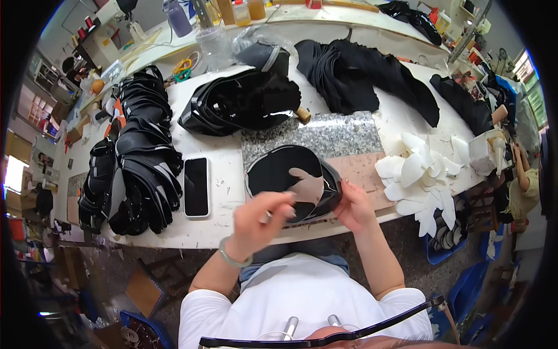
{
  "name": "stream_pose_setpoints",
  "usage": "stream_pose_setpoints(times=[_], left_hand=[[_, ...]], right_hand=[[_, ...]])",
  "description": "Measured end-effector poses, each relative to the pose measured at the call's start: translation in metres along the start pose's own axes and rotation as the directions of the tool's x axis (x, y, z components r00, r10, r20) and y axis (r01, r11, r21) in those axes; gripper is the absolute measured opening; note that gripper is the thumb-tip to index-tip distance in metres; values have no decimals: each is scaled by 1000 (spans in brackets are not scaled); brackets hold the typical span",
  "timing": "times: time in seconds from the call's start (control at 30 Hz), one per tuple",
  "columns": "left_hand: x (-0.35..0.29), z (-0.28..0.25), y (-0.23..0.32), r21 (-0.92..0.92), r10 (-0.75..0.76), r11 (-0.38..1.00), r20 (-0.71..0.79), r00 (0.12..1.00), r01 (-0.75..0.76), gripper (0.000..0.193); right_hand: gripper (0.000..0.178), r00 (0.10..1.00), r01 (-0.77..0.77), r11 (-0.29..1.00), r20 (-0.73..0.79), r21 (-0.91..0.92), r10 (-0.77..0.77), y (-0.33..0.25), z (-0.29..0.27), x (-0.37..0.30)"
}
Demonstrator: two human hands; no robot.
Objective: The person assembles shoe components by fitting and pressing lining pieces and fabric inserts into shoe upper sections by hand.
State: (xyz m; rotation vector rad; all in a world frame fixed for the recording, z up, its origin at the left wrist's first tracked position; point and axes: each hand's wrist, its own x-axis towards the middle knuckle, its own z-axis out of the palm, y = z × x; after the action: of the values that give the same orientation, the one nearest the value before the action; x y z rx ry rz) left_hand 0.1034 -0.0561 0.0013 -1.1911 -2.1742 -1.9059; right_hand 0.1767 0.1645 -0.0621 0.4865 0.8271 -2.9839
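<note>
White-topped and broad, the bench (225, 166) carries everything within reach. Along its left side, a long row of glossy black pieces (145, 157) overlaps like shingles, probably so each lifts off singly. Farther back, matte black sheets (343, 75) lie heaped, seemingly set aside from the working spot. A speckled slab (314, 135) sits centrally, perhaps as a firm surface. White cut-outs (418, 168) are scattered to the right, near the right hand.

Just before the person, over the bench's near edge, is a curved black piece (270, 168). Above its near part hovers the left hand (264, 218), fingers bunched and blurred; whether that grip holds anything, I cannot tell. A phone (197, 187) lies left of the piece, apart from it. The right hand (354, 206) has a narrow grip on the piece's right rim, likely steadying it and leaving the pale patch (308, 189) on its inner face exposed.
</note>
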Motion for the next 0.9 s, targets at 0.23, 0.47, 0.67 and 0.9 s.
stream_pose_setpoints(times=[0.23, 0.47, 0.67, 0.9], left_hand=[[-7, -14, -91, 592, -193, 795, 451, 872, -130, 53], [28, -34, -104, 759, -331, 625, 469, 819, -182, 61], [26, -62, -122, 938, -95, 334, 135, 986, -96, 49], [-10, -36, -85, 792, -158, 609, 88, 984, 27, 63]], right_hand=[[25, 992, -122, 989, 14, -84, 124, -1, -23, -5], [24, 994, -99, 993, 44, -67, 102, 1, -41, -13], [24, 998, -60, 995, -7, -75, 59, 4, -39, -14], [27, 997, 48, 993, 70, -111, -40, 9, -32, -16]])
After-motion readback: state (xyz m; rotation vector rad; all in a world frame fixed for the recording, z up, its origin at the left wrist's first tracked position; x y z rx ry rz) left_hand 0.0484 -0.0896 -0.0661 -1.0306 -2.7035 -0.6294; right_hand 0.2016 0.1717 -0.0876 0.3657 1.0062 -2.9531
